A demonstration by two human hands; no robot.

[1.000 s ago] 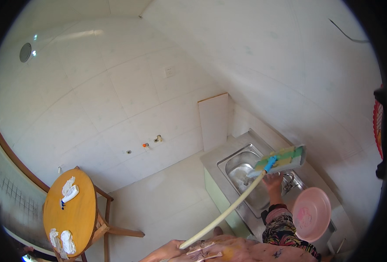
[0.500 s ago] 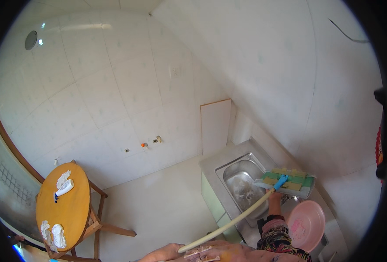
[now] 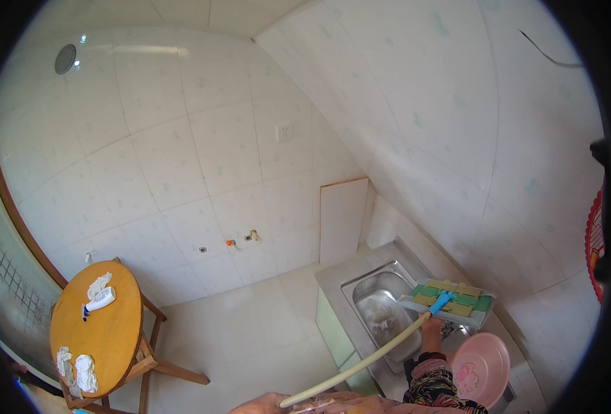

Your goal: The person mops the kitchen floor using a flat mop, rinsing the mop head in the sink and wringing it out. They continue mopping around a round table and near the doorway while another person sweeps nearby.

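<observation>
We noted L hand (image 3: 260, 403) clenched on near end of mop (image 3: 388, 348), mop head (image 3: 465, 301) fwd-right of that grip, by sink (image 3: 378, 295). R hand (image 3: 431, 334), part hidden: couldn't tell grip.

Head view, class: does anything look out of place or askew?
Yes: on the round table, a white bottle lies on its side, not upright, by a crumpled white cloth. The mop head is above the sink counter, perhaps odd for a floor tool.
</observation>
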